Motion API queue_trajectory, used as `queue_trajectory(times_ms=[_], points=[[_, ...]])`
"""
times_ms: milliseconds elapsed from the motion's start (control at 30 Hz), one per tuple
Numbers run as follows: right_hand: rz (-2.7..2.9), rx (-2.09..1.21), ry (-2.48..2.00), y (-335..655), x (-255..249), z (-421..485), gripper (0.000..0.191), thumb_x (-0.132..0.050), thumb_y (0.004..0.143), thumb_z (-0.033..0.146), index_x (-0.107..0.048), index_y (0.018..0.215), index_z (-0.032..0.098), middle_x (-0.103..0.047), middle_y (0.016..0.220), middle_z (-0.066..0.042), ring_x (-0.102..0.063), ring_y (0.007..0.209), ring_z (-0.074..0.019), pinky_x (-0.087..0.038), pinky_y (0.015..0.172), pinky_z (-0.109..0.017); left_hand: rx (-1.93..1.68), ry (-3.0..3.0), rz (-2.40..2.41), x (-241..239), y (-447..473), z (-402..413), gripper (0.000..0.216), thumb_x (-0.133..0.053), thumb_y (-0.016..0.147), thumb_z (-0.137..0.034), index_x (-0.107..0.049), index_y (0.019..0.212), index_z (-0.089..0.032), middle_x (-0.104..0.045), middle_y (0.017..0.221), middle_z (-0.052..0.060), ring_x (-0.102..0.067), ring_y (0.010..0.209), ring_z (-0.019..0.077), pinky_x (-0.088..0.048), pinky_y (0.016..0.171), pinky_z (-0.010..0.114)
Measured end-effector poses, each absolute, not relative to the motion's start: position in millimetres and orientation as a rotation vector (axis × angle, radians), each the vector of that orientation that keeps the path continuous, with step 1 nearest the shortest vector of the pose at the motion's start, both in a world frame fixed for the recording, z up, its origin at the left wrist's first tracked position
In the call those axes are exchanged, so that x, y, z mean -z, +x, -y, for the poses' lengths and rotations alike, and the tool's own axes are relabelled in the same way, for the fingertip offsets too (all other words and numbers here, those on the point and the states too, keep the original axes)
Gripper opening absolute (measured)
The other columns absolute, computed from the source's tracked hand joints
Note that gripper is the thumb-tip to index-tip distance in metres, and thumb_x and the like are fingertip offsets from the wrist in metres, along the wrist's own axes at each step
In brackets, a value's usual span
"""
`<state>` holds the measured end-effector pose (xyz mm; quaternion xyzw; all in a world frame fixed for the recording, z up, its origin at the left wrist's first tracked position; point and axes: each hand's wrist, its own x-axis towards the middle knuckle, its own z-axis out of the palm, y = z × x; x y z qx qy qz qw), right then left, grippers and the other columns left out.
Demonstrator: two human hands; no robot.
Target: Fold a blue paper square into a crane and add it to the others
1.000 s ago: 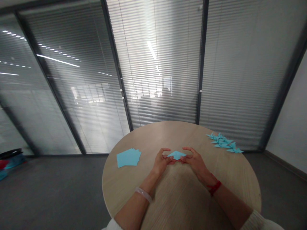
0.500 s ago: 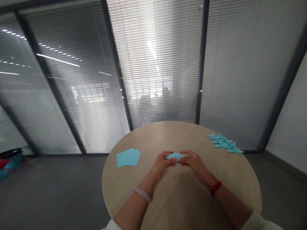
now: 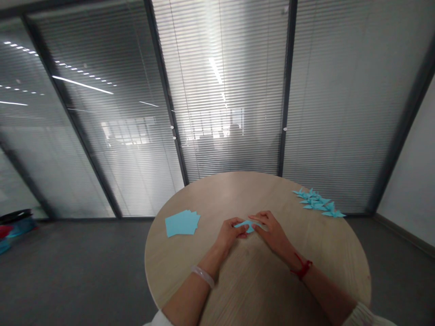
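A small folded piece of light-blue paper (image 3: 250,225) is between my two hands, just above or on the wooden tabletop. My left hand (image 3: 231,232) pinches its left end, with the thumb on the near side. At the paper's right part is my right hand (image 3: 273,230), its thumb and index finger closed about the far and near edges. The fingers cover both ends of the paper, so its exact folds are hard to make out.
On the round wooden table (image 3: 234,190), a fanned stack of light-blue paper sheets (image 3: 181,223) lies to the left. Several folded blue paper cranes (image 3: 316,201) sit in a cluster near the right far edge. Glass partitions with blinds (image 3: 224,149) stand behind the table.
My right hand has shifted slightly left, its index finger now reaching over the paper's far edge. The folded paper has turned a little, and less of its peak shows.
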<state>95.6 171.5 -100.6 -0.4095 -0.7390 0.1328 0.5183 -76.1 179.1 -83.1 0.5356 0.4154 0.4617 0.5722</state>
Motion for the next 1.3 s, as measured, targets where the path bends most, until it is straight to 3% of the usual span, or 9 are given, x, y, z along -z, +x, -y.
queue_trajectory(times_ms=[567, 833, 1100, 1300], points=[[1.925, -0.173, -0.957, 96.7, 101.4, -169.9, 0.029, -0.047, 0.091, 0.024, -0.066, 0.113, 0.025, -0.058, 0.109, -0.010, -0.055, 0.102, -0.0209, -0.047, 0.092, -0.039, -1.073, 1.278, -1.022, 84.1, -77.2, -180.3, 0.043, -0.081, 0.050, -0.046, -0.072, 0.072, -0.011, -0.066, 0.069, 0.005, -0.057, 0.061, 0.0126, -0.048, 0.065, 0.025], [1.938, -0.225, -0.919, 94.5, 95.2, -165.1, 0.029, -0.045, 0.091, 0.023, -0.066, 0.112, 0.025, -0.061, 0.101, -0.008, -0.057, 0.096, -0.0191, -0.049, 0.088, -0.036, -1.077, 1.261, -1.047, 81.8, -77.5, -178.1, 0.042, -0.081, 0.050, -0.044, -0.073, 0.073, -0.010, -0.067, 0.071, 0.006, -0.057, 0.063, 0.0135, -0.048, 0.067, 0.027], [1.878, -0.231, -0.949, 94.7, 91.1, -165.1, 0.024, -0.051, 0.091, 0.031, -0.073, 0.089, 0.024, -0.065, 0.091, -0.007, -0.059, 0.088, -0.0193, -0.050, 0.080, -0.035, -0.967, 1.314, -1.013, 83.6, -76.8, -177.8, 0.040, -0.081, 0.052, -0.041, -0.074, 0.076, -0.011, -0.067, 0.068, 0.005, -0.057, 0.060, 0.0135, -0.047, 0.067, 0.027], [1.869, -0.220, -0.952, 95.0, 92.5, -164.9, 0.023, -0.051, 0.090, 0.032, -0.072, 0.094, 0.024, -0.065, 0.091, -0.007, -0.058, 0.089, -0.0198, -0.050, 0.080, -0.035, -0.965, 1.299, -1.014, 83.1, -76.9, -179.3, 0.045, -0.082, 0.049, -0.044, -0.074, 0.076, -0.010, -0.067, 0.067, 0.005, -0.058, 0.060, 0.0141, -0.048, 0.067, 0.027]])
